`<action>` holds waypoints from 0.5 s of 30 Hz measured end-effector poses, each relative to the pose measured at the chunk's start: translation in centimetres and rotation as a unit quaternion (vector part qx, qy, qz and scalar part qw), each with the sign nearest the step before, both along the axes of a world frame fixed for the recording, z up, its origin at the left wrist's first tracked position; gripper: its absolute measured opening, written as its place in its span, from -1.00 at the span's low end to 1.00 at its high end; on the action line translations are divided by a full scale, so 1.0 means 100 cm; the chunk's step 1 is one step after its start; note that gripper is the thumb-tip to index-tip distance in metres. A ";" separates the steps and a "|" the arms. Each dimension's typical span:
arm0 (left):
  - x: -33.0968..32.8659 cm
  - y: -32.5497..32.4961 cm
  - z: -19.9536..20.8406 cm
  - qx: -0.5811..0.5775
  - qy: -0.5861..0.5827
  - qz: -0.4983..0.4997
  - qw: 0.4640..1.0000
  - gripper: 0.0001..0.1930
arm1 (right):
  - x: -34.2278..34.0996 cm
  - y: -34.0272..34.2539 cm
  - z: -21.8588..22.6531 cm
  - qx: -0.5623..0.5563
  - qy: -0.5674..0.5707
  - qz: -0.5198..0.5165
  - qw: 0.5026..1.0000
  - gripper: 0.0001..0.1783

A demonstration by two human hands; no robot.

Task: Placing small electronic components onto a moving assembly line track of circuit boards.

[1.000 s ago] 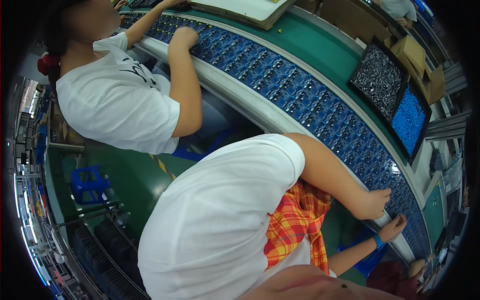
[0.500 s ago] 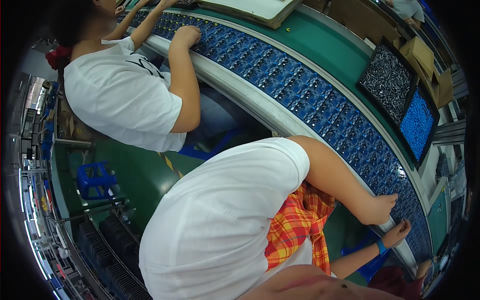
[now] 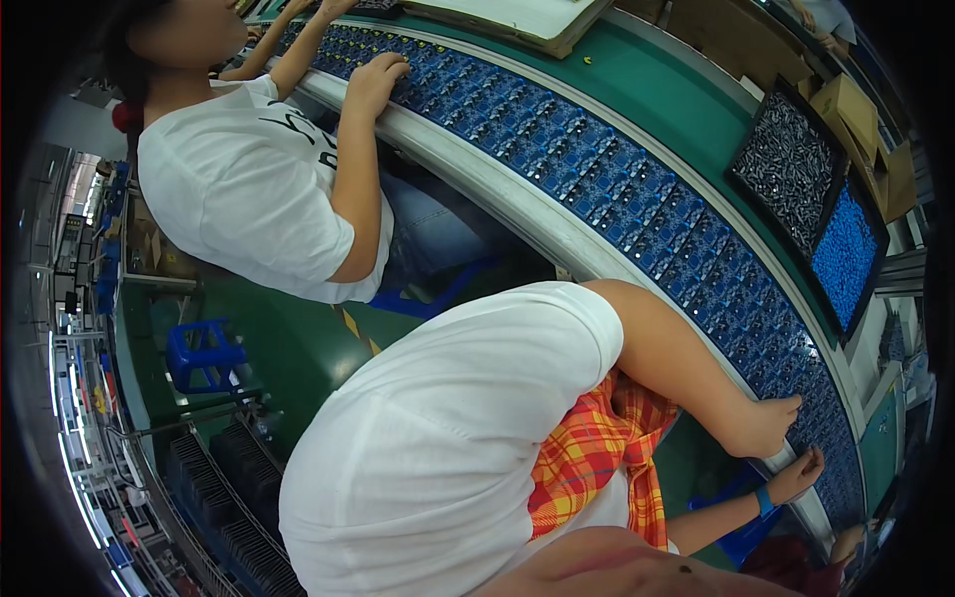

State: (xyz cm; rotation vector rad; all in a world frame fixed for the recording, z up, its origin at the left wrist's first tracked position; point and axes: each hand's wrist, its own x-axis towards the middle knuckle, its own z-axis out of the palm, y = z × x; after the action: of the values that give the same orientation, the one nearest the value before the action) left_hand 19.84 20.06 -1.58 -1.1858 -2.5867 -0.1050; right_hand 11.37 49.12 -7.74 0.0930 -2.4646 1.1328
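Observation:
My left hand point(image 3: 768, 424) is bent over the near edge of a long line of blue circuit boards point(image 3: 652, 234). Its fingers look curled together, and most of them are hidden behind the hand. Just below it, my right hand point(image 3: 796, 476), with a blue band point(image 3: 764, 500) at the wrist, is held over the same edge. Thumb and fingers there come together in a pinch. Whatever either hand may hold is too small or hidden to make out. The boards lie side by side along a pale metal rail point(image 3: 497, 199) and carry many small parts.
Beyond the boards, black trays hold dark cylindrical parts point(image 3: 786, 164) and small blue parts point(image 3: 844, 261), beside an open cardboard box point(image 3: 851, 114). A co-worker in a white shirt point(image 3: 249, 189) works at the upper left. Behind stand a blue stool point(image 3: 204, 355) and dark slotted racks point(image 3: 214, 478).
The whole view has shifted slightly, so things sit a little further right and lower. The co-worker's head has turned and come further into view. My hands hold nearly the same pose.

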 end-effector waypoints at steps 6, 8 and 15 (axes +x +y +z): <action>-0.003 0.002 0.005 -0.001 -0.018 0.001 1.000 -0.70 | -0.003 0.006 0.008 0.022 0.002 0.002 1.000 -0.70; -0.003 0.001 0.006 -0.004 -0.024 -0.004 1.000 -0.70 | -0.003 0.004 0.009 0.029 0.007 0.003 1.000 -0.70; 0.000 -0.006 0.013 -0.019 -0.024 -0.007 1.000 -0.72 | 0.002 -0.003 0.013 0.040 -0.009 -0.014 0.999 -0.69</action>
State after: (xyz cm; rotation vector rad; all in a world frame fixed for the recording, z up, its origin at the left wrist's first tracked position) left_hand 19.87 19.48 -0.30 -1.2296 -2.6335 -0.0901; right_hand 11.57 48.85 -6.45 0.0721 -2.5191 1.0293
